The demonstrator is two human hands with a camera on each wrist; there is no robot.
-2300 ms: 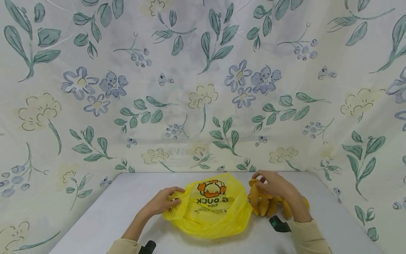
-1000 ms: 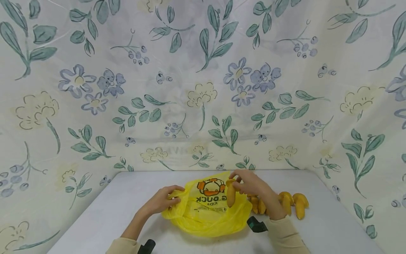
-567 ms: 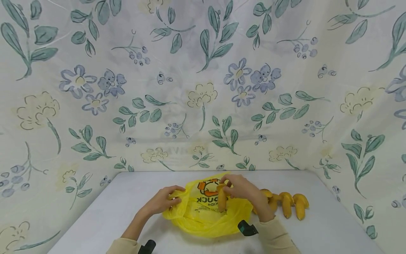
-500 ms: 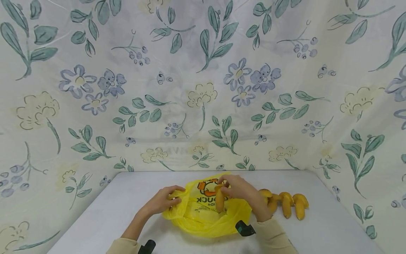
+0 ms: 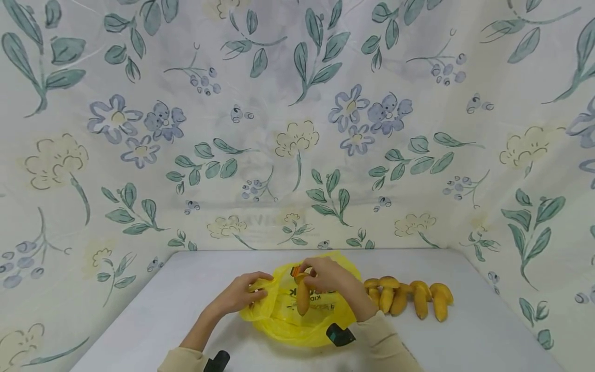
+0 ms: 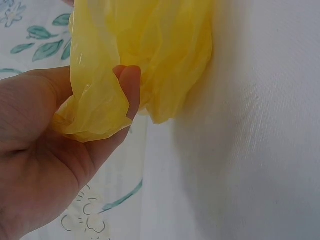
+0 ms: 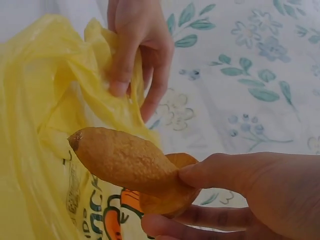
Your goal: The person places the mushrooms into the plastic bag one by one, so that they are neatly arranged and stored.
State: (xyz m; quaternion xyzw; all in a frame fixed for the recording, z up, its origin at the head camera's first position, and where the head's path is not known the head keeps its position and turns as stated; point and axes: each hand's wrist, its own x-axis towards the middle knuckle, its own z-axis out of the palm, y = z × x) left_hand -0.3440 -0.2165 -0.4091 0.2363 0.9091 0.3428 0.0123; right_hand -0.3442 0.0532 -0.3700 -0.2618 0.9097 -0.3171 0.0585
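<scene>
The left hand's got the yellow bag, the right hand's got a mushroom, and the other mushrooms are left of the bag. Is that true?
Not quite: the other mushrooms are right of the bag, as the head view shows. The rest is true.

Yel bag [image 5: 323, 315] w/ blk lettering [image 5: 315, 297], ochre mushrooms [image 5: 400, 300], blue/grn floral backdrop [image 5: 297, 155]

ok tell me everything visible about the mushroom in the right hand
The mushroom is orange-brown: a rounded cap on a thick, rough-looking stem that narrows to a darker tip. Real or fake is unclear. The right hand pinches it by the cap, stem hanging down in the head view, over the yellow bag; contact with the bag isn't clear.
</scene>
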